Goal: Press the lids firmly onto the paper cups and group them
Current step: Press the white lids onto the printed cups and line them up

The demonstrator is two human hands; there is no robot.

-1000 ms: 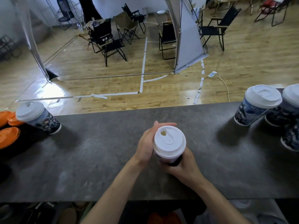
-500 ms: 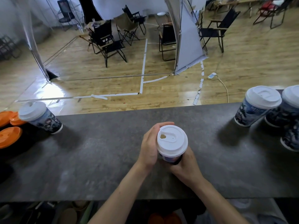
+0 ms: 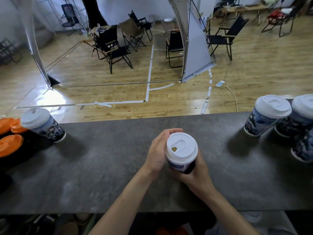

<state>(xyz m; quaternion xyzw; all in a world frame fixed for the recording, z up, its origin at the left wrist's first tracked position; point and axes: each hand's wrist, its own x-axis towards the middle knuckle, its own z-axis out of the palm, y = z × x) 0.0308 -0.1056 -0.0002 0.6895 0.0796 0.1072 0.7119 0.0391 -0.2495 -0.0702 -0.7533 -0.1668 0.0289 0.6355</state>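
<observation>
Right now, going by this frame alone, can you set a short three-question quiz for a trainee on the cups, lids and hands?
1. True or false: the left hand and right hand both grip the lidded paper cup.
2. The loose lids at the far left of the counter are: A white, B orange, C black?
3. On which side of the held cup does the cluster of lidded cups stand?
Key: 1 true; 2 B; 3 the person's right.

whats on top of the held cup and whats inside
A white lid sits on the cup; its sip hole shows brown. The lid hides the rest inside. The left hand and right hand wrap the sides.
</observation>
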